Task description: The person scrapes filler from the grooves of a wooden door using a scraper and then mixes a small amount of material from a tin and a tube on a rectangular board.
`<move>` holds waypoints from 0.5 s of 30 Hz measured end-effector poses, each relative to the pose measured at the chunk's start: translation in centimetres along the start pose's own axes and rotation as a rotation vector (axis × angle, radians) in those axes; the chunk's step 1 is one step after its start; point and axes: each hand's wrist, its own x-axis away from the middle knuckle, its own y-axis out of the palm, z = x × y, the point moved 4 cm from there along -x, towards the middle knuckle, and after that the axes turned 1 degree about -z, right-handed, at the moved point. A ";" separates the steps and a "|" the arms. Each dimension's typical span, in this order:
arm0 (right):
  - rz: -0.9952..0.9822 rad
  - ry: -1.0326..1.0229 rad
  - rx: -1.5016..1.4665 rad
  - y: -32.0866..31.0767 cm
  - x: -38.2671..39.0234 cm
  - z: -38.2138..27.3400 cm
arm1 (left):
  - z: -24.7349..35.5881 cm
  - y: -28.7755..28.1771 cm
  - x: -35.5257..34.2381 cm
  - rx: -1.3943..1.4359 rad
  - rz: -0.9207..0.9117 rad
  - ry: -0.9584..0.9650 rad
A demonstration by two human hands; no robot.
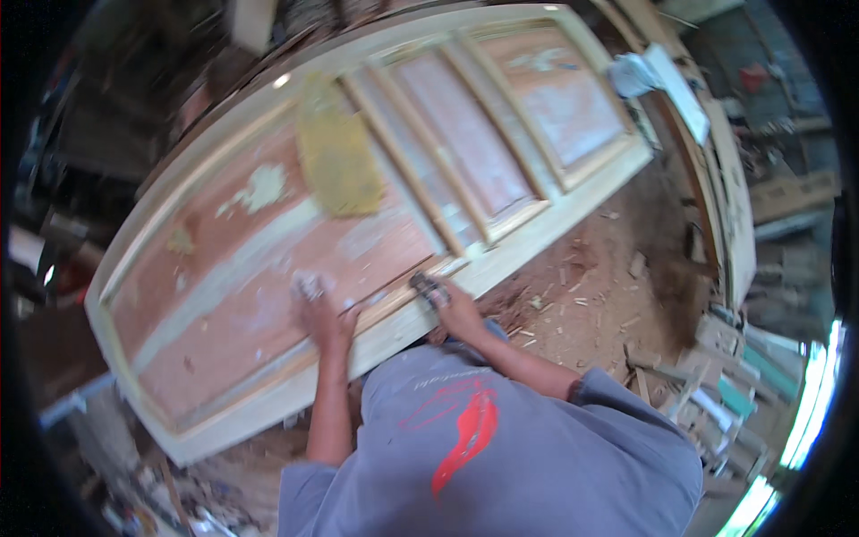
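A pale wooden panelled door with pinkish, patched inner panels lies in front of me. My left hand is on the lower left panel near its inner moulding, fingers curled at a whitish, blurred item that I cannot make out. To its right, my right hand grips a small dark tool against the lower frame moulding, beside the joint with the middle slats. A yellow sheet, possibly sandpaper, lies on the upper part of the left panel.
A crumpled pale cloth and a white board sit beyond the door's right end. Long boards stand at the right, with stacked offcuts nearer me. Wood shavings litter the dirt floor below the door.
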 end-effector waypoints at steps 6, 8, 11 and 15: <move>-0.006 0.027 -0.020 -1.4 0.2 -0.6 | 4.4 -2.3 -2.8 -0.131 -0.135 0.080; -0.010 0.025 -0.030 -2.0 0.3 -0.8 | 5.1 -1.1 -3.4 -0.177 -0.158 0.171; 0.003 0.008 -0.038 -2.7 0.0 -0.7 | 7.6 2.3 -3.5 -0.134 -0.101 0.262; 0.079 0.023 -0.041 -4.6 -0.1 0.2 | 11.2 4.1 -4.2 -0.105 -0.052 0.304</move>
